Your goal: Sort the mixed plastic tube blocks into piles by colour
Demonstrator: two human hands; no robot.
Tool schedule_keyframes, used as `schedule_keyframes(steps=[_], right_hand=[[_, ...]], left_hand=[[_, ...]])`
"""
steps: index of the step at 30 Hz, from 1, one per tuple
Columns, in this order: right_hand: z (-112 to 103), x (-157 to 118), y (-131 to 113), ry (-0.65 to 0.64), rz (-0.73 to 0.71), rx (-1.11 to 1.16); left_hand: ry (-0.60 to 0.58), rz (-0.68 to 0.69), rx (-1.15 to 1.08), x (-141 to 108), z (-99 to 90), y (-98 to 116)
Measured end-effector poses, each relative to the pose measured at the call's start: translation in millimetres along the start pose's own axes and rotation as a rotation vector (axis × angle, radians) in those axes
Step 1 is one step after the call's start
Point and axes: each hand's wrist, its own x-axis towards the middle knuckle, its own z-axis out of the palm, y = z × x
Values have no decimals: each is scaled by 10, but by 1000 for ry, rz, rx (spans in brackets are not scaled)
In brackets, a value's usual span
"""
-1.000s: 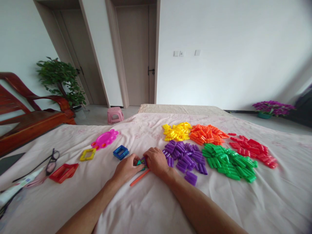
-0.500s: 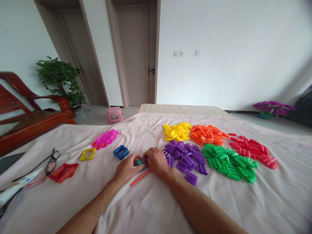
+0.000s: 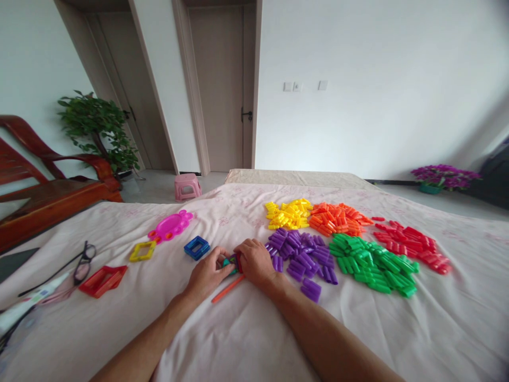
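The pieces (image 3: pixel 233 260) sit on the cloth (image 3: pixel 254 339) at the near middle, between my hands, teal to the left, purple mid, red to the right. What shows runs left to right; my fingers hide the rest, so I cannot tell which way they point. My left hand (image 3: pixel 207 273) has thumb and fingers nearly closed, pinching the teal end; my right hand (image 3: pixel 256 261) is curled closed over the red end, fingertips hidden. Just nearer lies the orange stick (image 3: pixel 227 289), its long axis slanting from near left to far right, its far tip up against my right hand. The blue frame (image 3: pixel 196 248) sits just far-left of my left hand; further left are the yellow frame (image 3: pixel 142 251), pink tray (image 3: pixel 173 225), red frame (image 3: pixel 103 281) and glasses (image 3: pixel 82 268). The purple heap (image 3: pixel 304 257) crowds my right hand's right side; beyond it lie the green heap (image 3: pixel 371 262), yellow heap (image 3: pixel 289 214), orange heap (image 3: pixel 338 218) and red heap (image 3: pixel 411 244).
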Motion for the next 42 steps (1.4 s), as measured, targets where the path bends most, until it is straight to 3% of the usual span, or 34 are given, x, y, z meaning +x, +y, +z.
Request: schedule_keyframes(steps=[11, 17, 21, 31, 42], right_hand=[[3, 2, 27, 102, 1, 147], [-6, -4, 15, -13, -16, 96], [-22, -3, 3, -25, -17, 105], [102, 30, 113, 182, 84, 438], [146, 52, 152, 251, 89, 452]], left_hand=[[137, 13, -115, 26, -30, 21], [207, 27, -183, 57, -64, -40], [231, 44, -229, 43, -63, -32], [248, 12, -266, 90, -18, -100], [202, 26, -167, 87, 9, -111]])
